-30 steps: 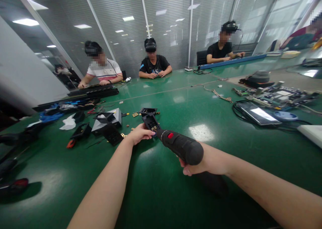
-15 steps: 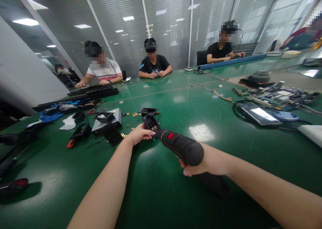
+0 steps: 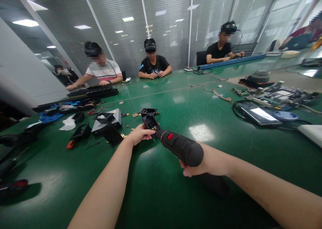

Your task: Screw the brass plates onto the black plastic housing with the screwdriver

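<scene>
My right hand [image 3: 205, 163] grips a black electric screwdriver [image 3: 179, 147] with a red switch; its tip points into a small black plastic housing [image 3: 150, 121] on the green table [image 3: 176, 195]. My left hand [image 3: 141, 134] holds the near edge of that housing, fingers curled on it. The screwdriver's tip is hidden by the housing and my fingers. A second black housing [image 3: 148, 111] lies just behind the first.
Black covers, a grey box [image 3: 110, 119], brass bits and a red-handled tool [image 3: 70, 144] lie to the left. A tablet [image 3: 261, 115], cables and circuit boards [image 3: 279, 96] sit at right. Three people sit across the table, hands on their own work.
</scene>
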Demonstrator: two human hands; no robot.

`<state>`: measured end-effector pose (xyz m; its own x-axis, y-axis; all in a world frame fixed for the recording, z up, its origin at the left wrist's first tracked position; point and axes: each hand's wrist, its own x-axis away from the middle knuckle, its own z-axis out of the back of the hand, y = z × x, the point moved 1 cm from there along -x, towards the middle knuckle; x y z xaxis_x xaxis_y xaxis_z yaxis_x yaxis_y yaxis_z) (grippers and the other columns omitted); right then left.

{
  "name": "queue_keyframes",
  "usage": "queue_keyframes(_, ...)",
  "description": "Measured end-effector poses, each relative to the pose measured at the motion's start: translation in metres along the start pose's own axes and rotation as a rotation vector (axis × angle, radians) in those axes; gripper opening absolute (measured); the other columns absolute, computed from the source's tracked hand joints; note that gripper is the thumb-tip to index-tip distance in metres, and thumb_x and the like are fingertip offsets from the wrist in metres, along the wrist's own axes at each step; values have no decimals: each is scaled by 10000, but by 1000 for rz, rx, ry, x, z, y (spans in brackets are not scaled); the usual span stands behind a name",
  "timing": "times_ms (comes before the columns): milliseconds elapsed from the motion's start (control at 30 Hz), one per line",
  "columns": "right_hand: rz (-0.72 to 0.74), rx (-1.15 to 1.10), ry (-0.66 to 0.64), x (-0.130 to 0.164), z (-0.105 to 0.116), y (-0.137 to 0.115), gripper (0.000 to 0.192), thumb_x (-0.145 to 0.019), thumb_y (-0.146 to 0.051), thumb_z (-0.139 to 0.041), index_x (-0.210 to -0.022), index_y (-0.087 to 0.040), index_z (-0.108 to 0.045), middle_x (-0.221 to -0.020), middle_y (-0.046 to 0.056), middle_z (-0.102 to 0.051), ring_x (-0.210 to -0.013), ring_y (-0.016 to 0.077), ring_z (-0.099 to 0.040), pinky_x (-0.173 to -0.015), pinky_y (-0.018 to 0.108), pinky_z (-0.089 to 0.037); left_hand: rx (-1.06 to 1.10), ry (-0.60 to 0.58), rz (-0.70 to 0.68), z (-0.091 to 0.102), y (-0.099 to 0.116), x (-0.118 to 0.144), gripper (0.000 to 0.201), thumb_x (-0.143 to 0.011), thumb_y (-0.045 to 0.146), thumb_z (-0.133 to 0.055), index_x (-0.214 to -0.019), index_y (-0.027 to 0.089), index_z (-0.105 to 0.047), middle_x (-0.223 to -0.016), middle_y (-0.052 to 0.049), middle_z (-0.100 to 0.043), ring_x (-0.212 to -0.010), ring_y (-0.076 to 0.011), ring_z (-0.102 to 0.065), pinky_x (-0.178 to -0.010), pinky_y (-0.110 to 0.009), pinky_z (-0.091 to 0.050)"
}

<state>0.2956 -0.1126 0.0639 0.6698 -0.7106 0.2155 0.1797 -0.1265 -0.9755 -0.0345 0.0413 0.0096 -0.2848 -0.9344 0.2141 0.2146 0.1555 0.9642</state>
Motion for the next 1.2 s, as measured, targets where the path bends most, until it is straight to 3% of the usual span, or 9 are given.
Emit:
queue_keyframes(400, -21, 21, 14, 2, 0, -2, 357, -707, -294, -1070, -811, -194, -744, -830, 36, -822, -778, 228, -776, -742, 358, -594, 10, 27, 31, 1, -1, -1, 670, -638, 328, -1150, -1123, 186, -710, -847, -20, -765, -636, -133, -699, -580, -217, -534)
queue_keyframes(767, -28, -27, -6, 0, -1, -4, 397, -677, -390, -1063, -772, -196, -730, -783, 40, -796, -748, 222, -756, -738, 360, -598, 30, 18, 48, 1, -1, -2, 691, -596, 343, -1133, -1126, 155, -731, -808, -25, -772, -624, -127, -690, -574, -208, -523)
queue_keyframes(1200, -63, -46, -7, -1, -1, -2, 404, -663, -363, -1065, -782, -198, -715, -792, 37, -807, -759, 215, -764, -731, 342, -601, 14, 19, 37, 1, -1, -1, 612, -693, 307, -1124, -1143, 171, -732, -859, -26, -773, -637, -127, -685, -594, -224, -575)
